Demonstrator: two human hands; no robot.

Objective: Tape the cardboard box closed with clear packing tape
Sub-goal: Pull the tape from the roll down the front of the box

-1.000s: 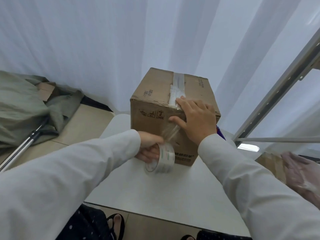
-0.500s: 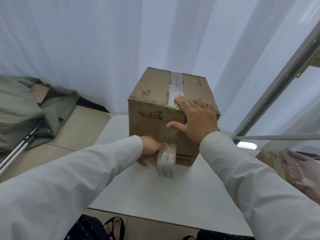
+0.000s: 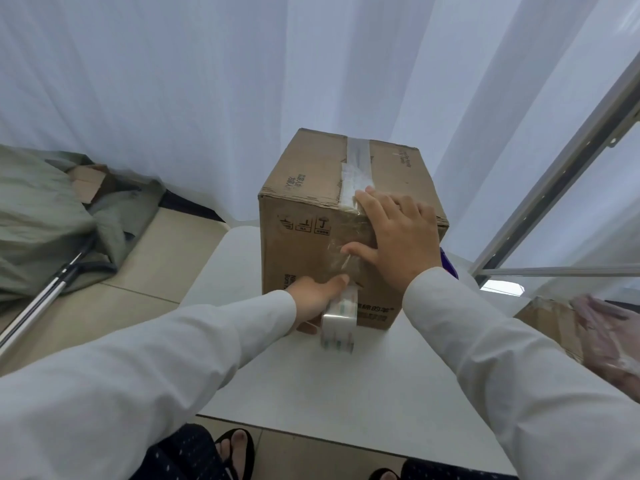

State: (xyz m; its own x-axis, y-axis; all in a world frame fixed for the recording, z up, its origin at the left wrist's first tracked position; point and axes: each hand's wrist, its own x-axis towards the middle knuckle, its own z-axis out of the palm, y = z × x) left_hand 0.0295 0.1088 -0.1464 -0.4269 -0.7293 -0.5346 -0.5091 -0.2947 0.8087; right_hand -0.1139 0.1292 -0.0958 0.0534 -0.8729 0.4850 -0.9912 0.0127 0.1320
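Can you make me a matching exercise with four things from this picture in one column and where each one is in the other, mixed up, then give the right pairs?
Things:
1. tape roll
2. right hand
3. cardboard box
4. green cloth

Places:
A. lying on the floor at the left
B. standing on the white table
C. held by the left hand low against the box's near face
D. spread over the box's top front edge, on the tape strip

Pairs: 1-C, 2-D, 3-B, 4-A

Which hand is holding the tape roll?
The left hand, low by the table, grips the clear tape roll. The right hand lies flat, pressing tape onto the cardboard box.
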